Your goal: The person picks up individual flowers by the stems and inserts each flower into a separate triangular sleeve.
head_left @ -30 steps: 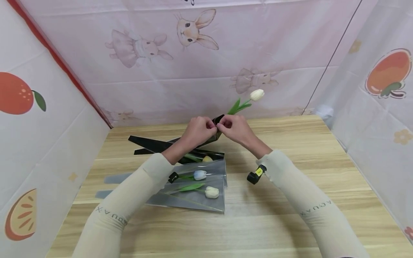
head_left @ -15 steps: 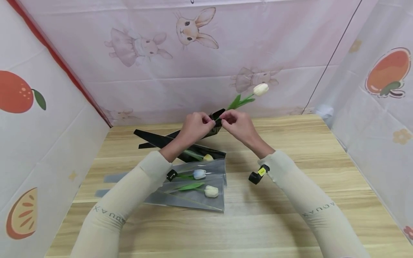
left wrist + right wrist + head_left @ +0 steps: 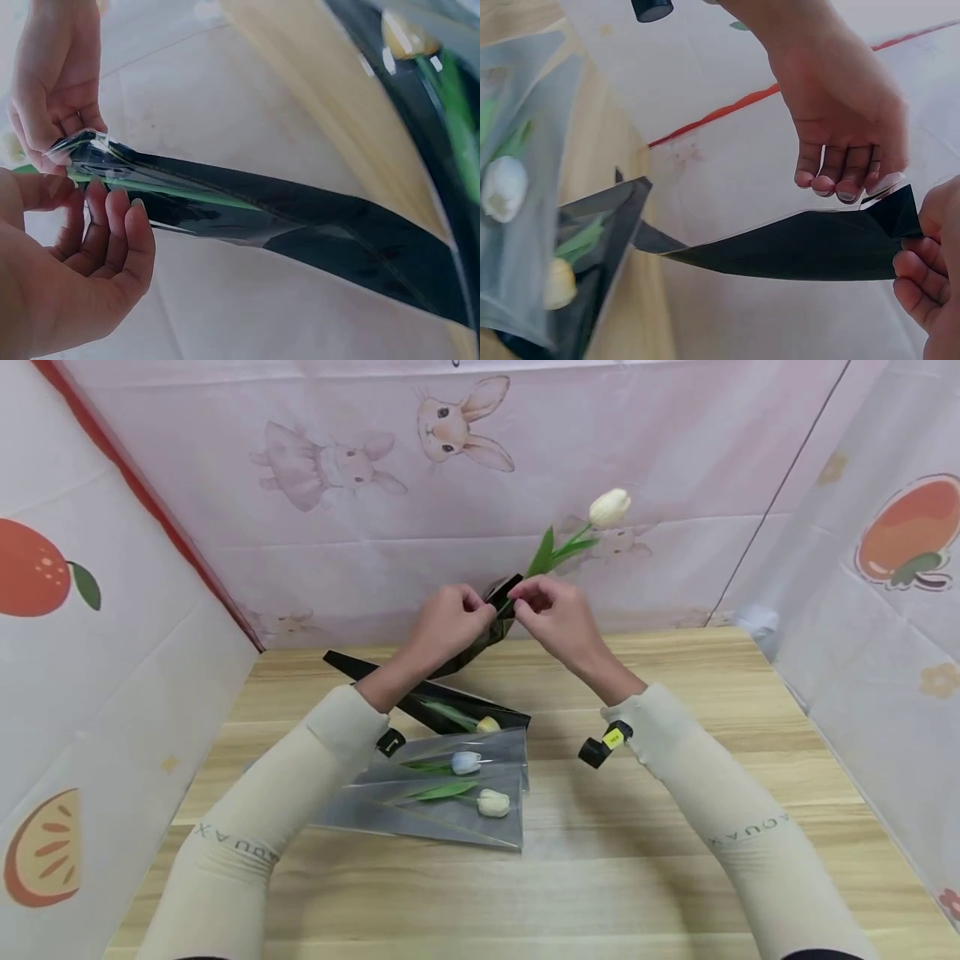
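Note:
A white tulip (image 3: 609,508) with green leaves (image 3: 551,556) leans up to the right out of a black film sleeve (image 3: 802,247). My left hand (image 3: 453,622) pinches one side of the sleeve's mouth between thumb and forefinger. Opposite it, my right hand (image 3: 558,614) pinches the other side, close to the stem. In the left wrist view the green stem (image 3: 187,196) runs inside the sleeve, behind its clear front. The sleeve is raised off the table and slants down to the left; my left forearm hides part of it in the head view.
On the wooden table (image 3: 637,860) lies another black sleeve (image 3: 431,706) with a yellow tulip (image 3: 487,725). Nearer lie grey sleeves (image 3: 435,827) with a blue tulip (image 3: 466,763) and a white tulip (image 3: 493,803). A printed pink cloth (image 3: 337,577) hangs behind.
Both hands have risen and moved away from me, lifting the sleeve and its white tulip, which now stands more upright. My hands have drawn slightly apart. The flowers on the table stay put.

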`<state>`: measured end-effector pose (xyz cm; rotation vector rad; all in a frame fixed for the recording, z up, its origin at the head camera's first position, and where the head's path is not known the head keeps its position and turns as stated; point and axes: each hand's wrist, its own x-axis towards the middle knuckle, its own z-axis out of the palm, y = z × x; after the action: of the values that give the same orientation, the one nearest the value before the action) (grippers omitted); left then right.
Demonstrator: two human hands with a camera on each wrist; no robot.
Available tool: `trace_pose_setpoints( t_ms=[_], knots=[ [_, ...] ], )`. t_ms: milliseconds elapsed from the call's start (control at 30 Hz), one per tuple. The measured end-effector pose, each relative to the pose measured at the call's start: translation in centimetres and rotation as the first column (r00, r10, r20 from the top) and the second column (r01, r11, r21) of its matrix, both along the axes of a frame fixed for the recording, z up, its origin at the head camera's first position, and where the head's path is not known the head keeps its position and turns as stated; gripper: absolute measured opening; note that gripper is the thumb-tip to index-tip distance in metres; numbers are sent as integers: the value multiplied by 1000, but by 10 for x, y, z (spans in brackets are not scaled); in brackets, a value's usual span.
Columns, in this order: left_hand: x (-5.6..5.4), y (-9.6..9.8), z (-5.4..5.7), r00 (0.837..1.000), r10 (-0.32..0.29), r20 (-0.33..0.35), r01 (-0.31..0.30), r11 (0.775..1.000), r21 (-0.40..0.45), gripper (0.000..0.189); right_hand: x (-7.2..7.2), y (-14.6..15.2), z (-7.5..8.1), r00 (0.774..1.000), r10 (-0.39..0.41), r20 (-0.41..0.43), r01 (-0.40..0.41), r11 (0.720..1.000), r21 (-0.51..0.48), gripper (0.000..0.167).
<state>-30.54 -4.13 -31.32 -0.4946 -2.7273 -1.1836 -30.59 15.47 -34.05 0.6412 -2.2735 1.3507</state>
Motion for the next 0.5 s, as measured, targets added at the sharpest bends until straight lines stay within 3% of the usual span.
trace_pose_setpoints(
  t_ms=[200,500],
  knots=[
    [-2,1,26,1000,19,-15,-19,1000,11,23,-4,0,30,1000,-26,-13,25,999,-47,18],
    [-7,6,70,997,-3,79,-10,987,162,24,-8,-2,71,999,-41,-5,39,977,-211,17]
  ],
)
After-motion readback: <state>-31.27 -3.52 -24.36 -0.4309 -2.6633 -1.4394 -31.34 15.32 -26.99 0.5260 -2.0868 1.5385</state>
